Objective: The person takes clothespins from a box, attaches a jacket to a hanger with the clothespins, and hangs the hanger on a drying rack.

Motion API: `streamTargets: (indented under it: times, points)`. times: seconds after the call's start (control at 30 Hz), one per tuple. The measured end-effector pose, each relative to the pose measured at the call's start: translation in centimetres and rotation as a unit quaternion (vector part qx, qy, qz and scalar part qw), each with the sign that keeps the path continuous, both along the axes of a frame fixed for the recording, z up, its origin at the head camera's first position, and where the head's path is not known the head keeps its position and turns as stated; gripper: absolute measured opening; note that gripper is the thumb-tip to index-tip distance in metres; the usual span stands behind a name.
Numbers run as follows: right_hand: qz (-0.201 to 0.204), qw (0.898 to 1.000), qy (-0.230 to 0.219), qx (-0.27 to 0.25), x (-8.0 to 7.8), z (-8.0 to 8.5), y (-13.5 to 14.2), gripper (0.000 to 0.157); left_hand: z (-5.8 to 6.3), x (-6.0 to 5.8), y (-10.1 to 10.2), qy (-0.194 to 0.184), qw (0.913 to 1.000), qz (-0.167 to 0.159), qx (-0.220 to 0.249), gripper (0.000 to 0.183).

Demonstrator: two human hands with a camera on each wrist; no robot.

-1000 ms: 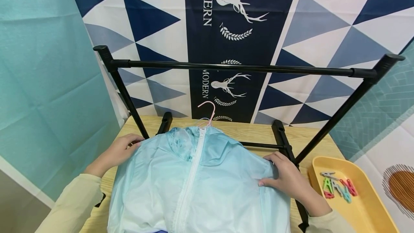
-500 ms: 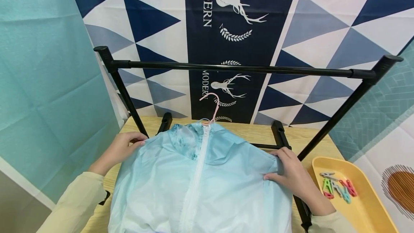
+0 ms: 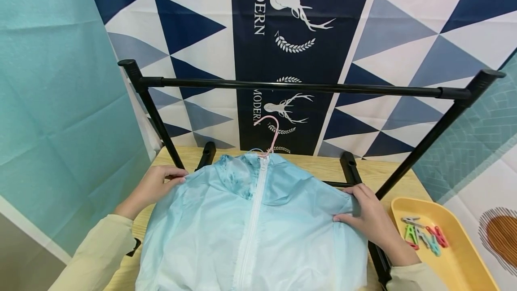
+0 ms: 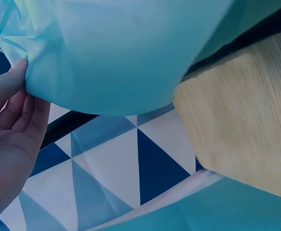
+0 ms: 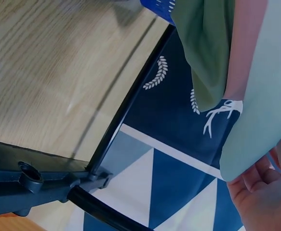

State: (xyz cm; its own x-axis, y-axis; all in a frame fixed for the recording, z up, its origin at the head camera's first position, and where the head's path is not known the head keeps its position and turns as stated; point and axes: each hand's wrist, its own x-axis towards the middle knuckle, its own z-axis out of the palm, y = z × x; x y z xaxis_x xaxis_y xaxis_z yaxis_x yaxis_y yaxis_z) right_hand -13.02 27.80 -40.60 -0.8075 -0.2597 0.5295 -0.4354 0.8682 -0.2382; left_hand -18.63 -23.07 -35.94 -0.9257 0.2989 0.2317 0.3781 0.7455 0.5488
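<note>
- Left hand (image 3: 155,187) pinches one shoulder of the pale-blue jacket (image 3: 210,228) near the desk (image 3: 375,169), at its left edge.
- The jacket spans the desk's middle, a pink hanger hook (image 3: 276,134) above its collar.
- Right hand (image 3: 373,219) grips the other shoulder.
- Yellow tray (image 3: 456,264) with clips (image 3: 411,232), by the desk's right edge.

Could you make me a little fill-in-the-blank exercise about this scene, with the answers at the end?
1. A white ____ runs down the front of the light blue jacket, which the left hand and right hand both hold.
2. The hanger's hook is coloured ____.
3. In the head view, that hook appears ____ (above or below) the black top bar.
4. Clothes pegs lie in a tray coloured ____.

Missing words: zipper; pink; below; yellow.
</note>
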Motion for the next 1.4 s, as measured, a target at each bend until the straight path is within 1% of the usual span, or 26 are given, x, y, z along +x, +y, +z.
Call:
streamTargets:
  times: [0.17,0.37,0.53,0.67,0.8,0.9,1.0,1.13,1.2,1.4]
  points:
    - [-0.007,1.0,-0.019,-0.01,0.2,0.0,0.3,0.064,0.3,0.3,-0.1,0.006,0.9999,-0.006,0.006,0.019]
    - [-0.013,0.998,-0.058,-0.02,0.4,0.3,0.7,0.059,0.3,0.3,-0.4,0.01,0.9999,-0.008,-0.001,0.019]
    - [-0.013,0.993,-0.109,-0.035,0.6,0.9,1.4,0.044,0.6,0.3,-0.6,0.004,0.9999,-0.014,0.001,0.017]
    - [-0.021,0.987,-0.153,-0.051,0.8,1.3,2.1,0.03,0.7,0.3,-0.7,-0.003,0.9998,-0.018,0.005,0.016]
    - [-0.028,0.981,-0.18,-0.061,1.2,1.6,3.1,0.023,0.7,0.3,-0.7,-0.005,0.9999,-0.015,0.005,0.016]
    - [-0.034,0.98,-0.187,-0.058,1.5,1.8,3.9,0.021,0.7,0.4,-0.7,-0.005,0.9999,-0.015,0.006,0.016]
    - [-0.036,0.981,-0.186,-0.05,1.8,1.9,4.8,0.02,0.6,0.4,-0.6,-0.006,0.9998,-0.015,0.008,0.016]
    - [-0.024,0.984,-0.174,-0.037,2.0,1.7,6.4,0.018,0.6,0.5,-0.6,-0.011,0.9998,-0.015,0.01,0.016]
    - [-0.017,0.984,-0.174,-0.031,2.1,1.5,7.4,0.017,0.6,0.5,-0.6,-0.012,0.9997,-0.017,0.011,0.017]
    - [-0.002,0.985,-0.172,0.009,1.9,0.7,10.6,0.018,0.6,0.6,-0.7,-0.012,0.9996,-0.019,0.018,0.017]
